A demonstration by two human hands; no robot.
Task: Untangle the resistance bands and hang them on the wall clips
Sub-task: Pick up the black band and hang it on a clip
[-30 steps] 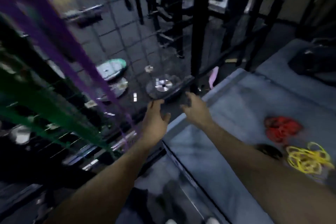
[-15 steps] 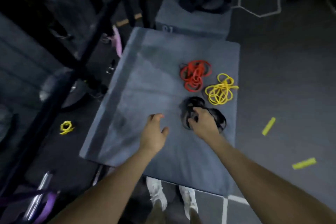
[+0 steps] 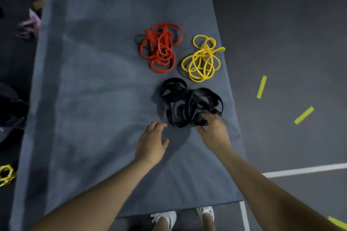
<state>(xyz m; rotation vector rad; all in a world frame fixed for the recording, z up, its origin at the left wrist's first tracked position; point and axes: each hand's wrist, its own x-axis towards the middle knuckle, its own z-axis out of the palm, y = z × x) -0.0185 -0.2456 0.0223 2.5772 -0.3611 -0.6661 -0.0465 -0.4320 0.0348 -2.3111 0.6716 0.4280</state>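
Note:
Three tangles of resistance bands lie on a grey-blue padded mat (image 3: 93,99): a red tangle (image 3: 159,48) at the far middle, a yellow tangle (image 3: 202,60) to its right, and a black tangle (image 3: 184,103) nearest me. My right hand (image 3: 214,133) grips the near right edge of the black tangle, with strands between thumb and fingers. My left hand (image 3: 152,142) hovers relaxed just left of that tangle, fingertips close to it and holding nothing. No wall clips are in view.
A small yellow band (image 3: 6,174) lies on the dark floor at the left, with a pink item (image 3: 30,24) farther back. Yellow tape strips (image 3: 262,86) and a white line (image 3: 300,170) mark the floor at the right. My white shoes (image 3: 165,217) stand at the mat's near edge.
The view swung from a rack with purple and green bands hanging down to the mat. Both hands came to the black tangle; my right hand now holds its near edge.

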